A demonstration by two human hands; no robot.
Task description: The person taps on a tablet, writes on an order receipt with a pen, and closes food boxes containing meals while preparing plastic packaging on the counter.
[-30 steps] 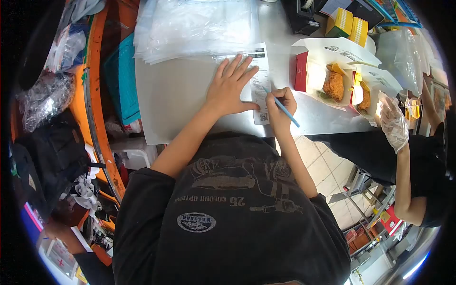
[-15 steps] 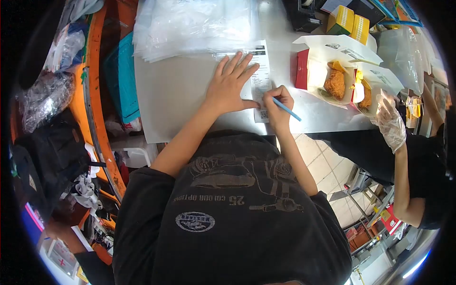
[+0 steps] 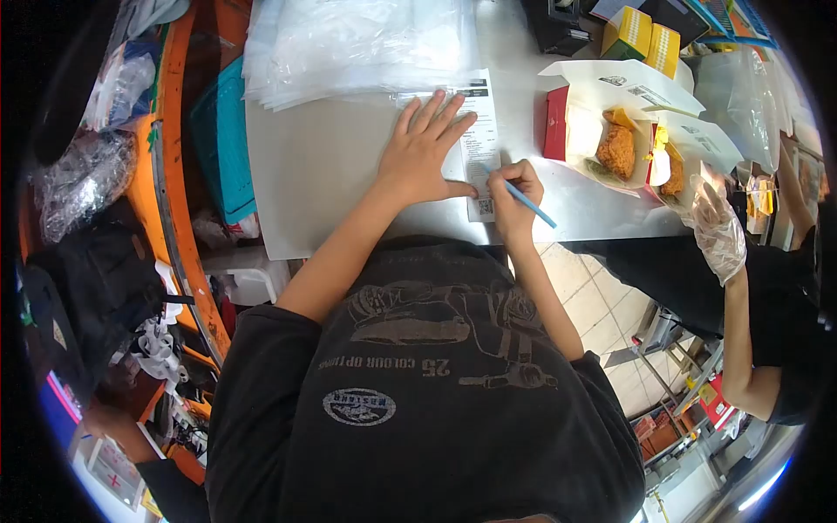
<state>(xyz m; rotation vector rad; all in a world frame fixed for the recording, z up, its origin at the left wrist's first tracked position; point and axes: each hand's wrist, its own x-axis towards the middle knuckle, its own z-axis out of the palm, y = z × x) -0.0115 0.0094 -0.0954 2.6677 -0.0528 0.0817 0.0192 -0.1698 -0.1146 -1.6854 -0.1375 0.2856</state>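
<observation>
"While clear plastic bags (image 3: 362,52) lie on the desk (image 3: 305,174) at the left, what could go wrong there?"

"Should the stack slide, a loose edge could cover the top of the printed receipt (image 3: 480,148), flat between the person's two hands"

"And the left hand (image 3: 418,164)?"

"Palm down, its grip is open, fingers apart, fingertips and thumb at the receipt's left edge; light pressure there could let the paper skew under a stroke"

"What of the right hand (image 3: 520,187)?"

"Its grip is clamped on a blue pen (image 3: 534,206), slanted over the receipt's lower half; pressing too hard could tear thin paper, and a dragging hand could smudge ink"

"Any risk farther right?"

"Open boxes (image 3: 555,124) hold fried chicken (image 3: 616,152) beside a co-worker's gloved hand (image 3: 720,235); a nudge leftward could bring grease onto the receipt"
</observation>
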